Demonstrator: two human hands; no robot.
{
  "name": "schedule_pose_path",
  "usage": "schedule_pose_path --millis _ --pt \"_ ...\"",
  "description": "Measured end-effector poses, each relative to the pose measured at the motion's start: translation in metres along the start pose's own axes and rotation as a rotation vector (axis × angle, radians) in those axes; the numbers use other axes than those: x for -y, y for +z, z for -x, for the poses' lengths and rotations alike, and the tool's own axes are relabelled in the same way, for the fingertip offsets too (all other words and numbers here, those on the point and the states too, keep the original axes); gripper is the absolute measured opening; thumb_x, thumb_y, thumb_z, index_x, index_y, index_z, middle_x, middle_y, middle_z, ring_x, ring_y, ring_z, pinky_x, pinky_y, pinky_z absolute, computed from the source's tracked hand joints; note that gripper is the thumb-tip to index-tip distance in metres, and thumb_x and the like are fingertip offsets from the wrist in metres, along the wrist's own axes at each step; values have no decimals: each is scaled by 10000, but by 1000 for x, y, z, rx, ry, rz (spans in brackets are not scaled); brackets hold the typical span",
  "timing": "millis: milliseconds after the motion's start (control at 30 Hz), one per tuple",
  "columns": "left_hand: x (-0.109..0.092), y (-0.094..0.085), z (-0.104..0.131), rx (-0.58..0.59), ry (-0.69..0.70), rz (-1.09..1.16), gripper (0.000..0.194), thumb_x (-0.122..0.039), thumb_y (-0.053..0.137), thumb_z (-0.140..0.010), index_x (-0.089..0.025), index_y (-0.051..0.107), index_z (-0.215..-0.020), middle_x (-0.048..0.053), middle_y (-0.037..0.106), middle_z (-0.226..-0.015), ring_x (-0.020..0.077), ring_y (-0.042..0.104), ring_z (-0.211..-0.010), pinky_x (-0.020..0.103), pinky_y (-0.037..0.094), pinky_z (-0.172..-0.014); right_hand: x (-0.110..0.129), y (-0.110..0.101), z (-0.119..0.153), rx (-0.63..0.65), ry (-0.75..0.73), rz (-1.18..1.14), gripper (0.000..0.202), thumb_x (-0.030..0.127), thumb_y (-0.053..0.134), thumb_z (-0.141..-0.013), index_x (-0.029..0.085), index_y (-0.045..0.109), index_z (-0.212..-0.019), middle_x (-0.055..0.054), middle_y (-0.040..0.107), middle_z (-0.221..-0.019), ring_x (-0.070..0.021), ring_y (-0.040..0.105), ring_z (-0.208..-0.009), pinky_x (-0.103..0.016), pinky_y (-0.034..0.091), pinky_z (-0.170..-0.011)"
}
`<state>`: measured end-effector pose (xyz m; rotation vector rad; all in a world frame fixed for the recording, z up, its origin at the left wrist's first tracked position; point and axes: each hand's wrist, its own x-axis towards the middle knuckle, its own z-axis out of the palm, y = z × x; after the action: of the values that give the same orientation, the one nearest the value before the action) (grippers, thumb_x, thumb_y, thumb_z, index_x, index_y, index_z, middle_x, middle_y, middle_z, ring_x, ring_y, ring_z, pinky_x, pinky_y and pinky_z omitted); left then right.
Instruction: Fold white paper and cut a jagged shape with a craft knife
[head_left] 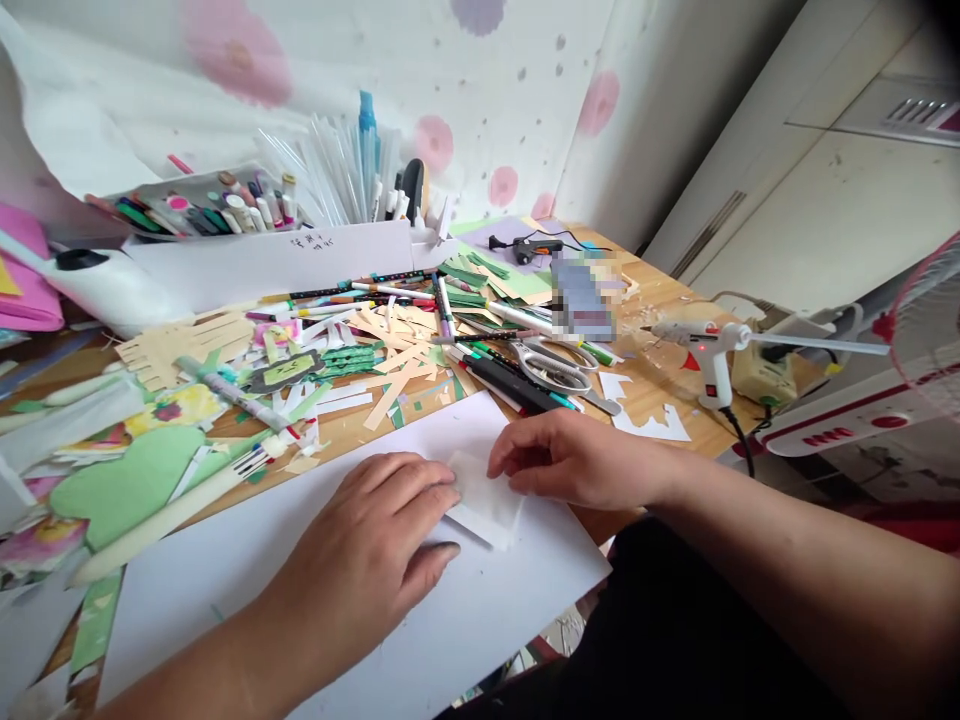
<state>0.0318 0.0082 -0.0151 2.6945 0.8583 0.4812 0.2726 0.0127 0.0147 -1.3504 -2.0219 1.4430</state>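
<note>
A small sheet of translucent whitish paper (480, 505) lies on a large white sheet of paper (525, 590) at the table's front. My left hand (382, 530) rests palm down, its fingertips touching the left edge of the small sheet and its thumb held apart. At the small sheet's upper right edge is my right hand (562, 460), fingers loosely curved with a gap between forefinger and thumb. Whether those fingertips touch the sheet is hard to make out. Just behind my right hand lie scissors (551, 365) and several dark pens (499, 380).
Paper strips (405, 350), markers and a green paper cutout (135, 480) clutter the table's left and middle. A box of pens (277, 260) stands at the back. A white glue gun (712, 360) with a lit red light is at right, beside a fan (870, 420).
</note>
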Motion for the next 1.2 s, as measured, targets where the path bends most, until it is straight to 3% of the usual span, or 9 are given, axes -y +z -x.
schedule_pose_path --millis 100,233,367,467,533,667,767,933,1200 --pt "-1 1 -1 -53 -25 48 322 -195 637 -778 -223 508 -1071 53 575 -1113 247 502 -1063 405 409 -928 4 2 -5 12 11 -263 107 170 599 -749 164 687 -808 7 636 -722 -126 553 -664 -257 442 -664" --pt "2 4 0 -138 -259 237 597 -329 730 -686 -259 390 -1172 45 571 -1045 240 568 -939 383 494 -793 10 13 -18 -84 5 -680 147 198 640 -715 144 690 -843 -1 658 -729 -109 574 -640 -258 454 -672" --pt "11 7 -1 -278 -460 397 707 -396 699 -707 -287 310 -1288 80 541 -1196 255 572 -1023 394 507 -813 15 20 -29 -83 -47 -792 313 209 658 -714 156 663 -1023 -61 678 -985 -135 621 -772 -301 466 -763" --pt "17 4 -2 -336 -490 508 562 -363 609 -789 -283 338 -1275 86 511 -1295 242 563 -1081 373 500 -840 16 10 -20 -205 -137 -623 356 220 656 -742 196 634 -1097 -69 640 -1135 -165 620 -887 -314 467 -793" --pt "19 1 -3 -322 -498 555 481 -344 555 -822 -277 359 -1256 74 553 -1253 222 593 -1019 355 499 -825 9 -6 0 -395 -164 -360 274 263 643 -776 194 659 -1041 -59 673 -1042 -174 615 -881 -298 466 -769" --pt "26 -2 0 -248 -523 440 394 -366 500 -834 -297 443 -1217 30 600 -1177 194 620 -834 335 491 -772 -28 -44 61 -1064 153 313 231 393 598 -785 186 684 -846 -22 671 -733 -171 603 -677 -279 452 -635" --pt "34 1 0 -249 -520 398 319 -411 501 -813 -287 542 -1105 -4 641 -1087 191 625 -791 305 488 -762 -64 -65 100 -1305 319 469 304 398 580 -775 136 658 -906 -57 652 -730 -192 579 -632 -321 445 -620" --pt "42 6 -2 -231 -457 396 240 -422 510 -783 -260 647 -895 -5 676 -937 195 638 -776 255 500 -689 -98 -85 108 -1329 485 546 379 366 687 -717 131 641 -1011 -99 666 -937 -249 614 -873 -374 469 -801" --pt "39 7 1 -169 -324 274 266 -301 428 -838 -260 691 -838 31 672 -913 235 621 -890 314 485 -771 -107 -96 90 -1400 663 433 299 299 548 -912 155 543 -1174 -84 576 -1169 -212 601 -976 -414 517 -814"
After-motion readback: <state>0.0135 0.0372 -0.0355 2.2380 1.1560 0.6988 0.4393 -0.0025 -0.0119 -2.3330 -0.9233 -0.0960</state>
